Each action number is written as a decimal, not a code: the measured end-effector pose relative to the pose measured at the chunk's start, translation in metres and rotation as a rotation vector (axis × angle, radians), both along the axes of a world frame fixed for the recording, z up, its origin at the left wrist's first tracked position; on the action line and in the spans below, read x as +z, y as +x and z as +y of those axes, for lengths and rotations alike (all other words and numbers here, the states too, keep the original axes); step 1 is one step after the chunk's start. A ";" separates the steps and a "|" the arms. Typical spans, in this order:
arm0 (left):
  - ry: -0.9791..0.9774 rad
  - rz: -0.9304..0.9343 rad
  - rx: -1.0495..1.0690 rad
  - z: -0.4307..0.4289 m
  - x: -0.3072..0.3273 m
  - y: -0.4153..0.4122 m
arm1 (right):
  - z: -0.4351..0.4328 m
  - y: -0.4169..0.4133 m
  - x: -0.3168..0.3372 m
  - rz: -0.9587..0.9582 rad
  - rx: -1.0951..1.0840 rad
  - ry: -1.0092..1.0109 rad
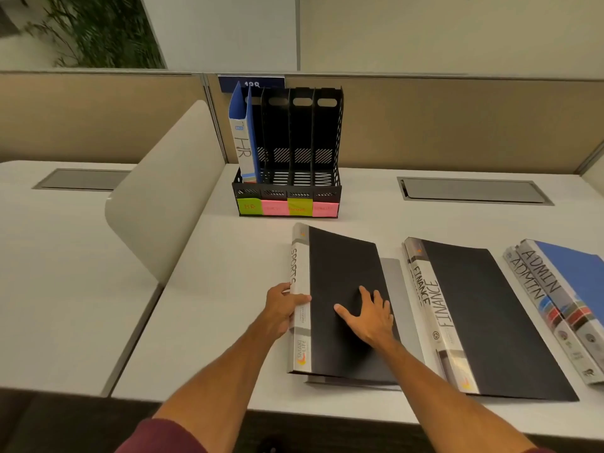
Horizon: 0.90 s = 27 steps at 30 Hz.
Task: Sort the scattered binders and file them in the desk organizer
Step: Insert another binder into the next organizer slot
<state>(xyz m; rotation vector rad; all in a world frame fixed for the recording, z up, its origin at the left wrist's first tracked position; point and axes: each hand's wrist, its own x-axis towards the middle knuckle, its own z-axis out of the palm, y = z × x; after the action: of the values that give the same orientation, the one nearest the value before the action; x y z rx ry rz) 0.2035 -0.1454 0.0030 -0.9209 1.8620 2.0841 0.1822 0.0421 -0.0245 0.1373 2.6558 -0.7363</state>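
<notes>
Black plastic covers and a white spine lettered SPORTS make up the flat binder (343,299) lying on the white surface (212,289) straight in front of the person. The left hand (282,308) grips the spine at the binder's 9 o'clock edge, thumb over the top and fingers tucked under. The right hand (369,317) lies flat on the cover with its fingers spread, holding nothing.

The cover looks thin and bendy, with its far corner curling up, while the spine looks like the stiff part. I'd judge the binder light but floppy, so it is best carried by the spine with the other hand steadying the loose edge so it doesn't fan open. A grey sheet (392,289) shows beneath it at 3 o'clock; I cannot tell if it is a back cover or a separate file.

At 12 o'clock stands the black perforated desk organizer (327,193) with 4 slots and coloured sticky labels. A blue binder marked HR (243,138) fills the slot at its 9 o'clock end, and the other 3 are open. At 3 o'clock lie a black FINANCE binder (483,315) and, beyond it, blue ADMIN binders (568,273).
</notes>
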 end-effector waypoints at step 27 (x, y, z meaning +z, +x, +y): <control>-0.206 0.951 0.104 0.032 0.226 -0.074 | -0.081 -0.108 0.289 0.213 0.253 -0.913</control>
<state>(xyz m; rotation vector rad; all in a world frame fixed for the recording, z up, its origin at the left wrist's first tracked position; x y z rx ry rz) 0.1298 -0.1136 0.2286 0.0216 2.5014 2.6984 0.0742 -0.0393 0.2644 -0.5297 2.1752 -1.8309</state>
